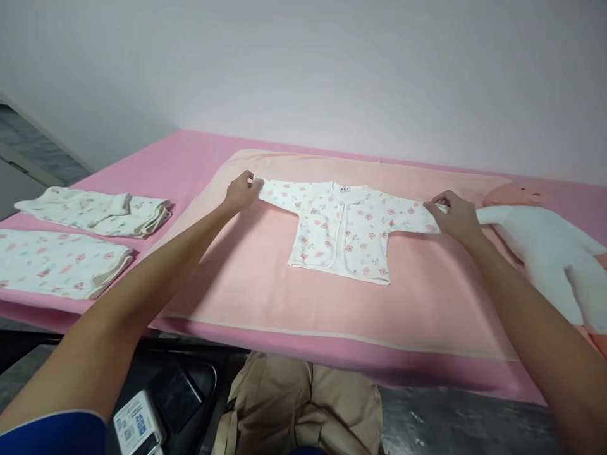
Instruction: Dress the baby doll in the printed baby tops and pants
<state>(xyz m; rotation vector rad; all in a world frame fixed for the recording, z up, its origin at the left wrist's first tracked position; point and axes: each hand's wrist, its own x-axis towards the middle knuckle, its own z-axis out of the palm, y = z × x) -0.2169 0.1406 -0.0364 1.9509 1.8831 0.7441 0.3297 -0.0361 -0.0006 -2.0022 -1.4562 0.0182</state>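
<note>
A small white baby shirt (341, 230) with a pink and green print lies spread out, its front up and both sleeves stretched sideways. My left hand (243, 191) pinches the cuff of the sleeve on the left. At the opposite end, my right hand (453, 215) grips the other cuff between thumb and fingers. Beneath the shirt is a peach-coloured blanket (256, 284), laid over a pink cover.
Two folded printed cloths, one at the back (95, 212) and one nearer (61, 262), lie at the left. A baby doll (545, 246) in white clothing rests at the right. Below the pink edge, a white device (137, 423) sits on a black surface.
</note>
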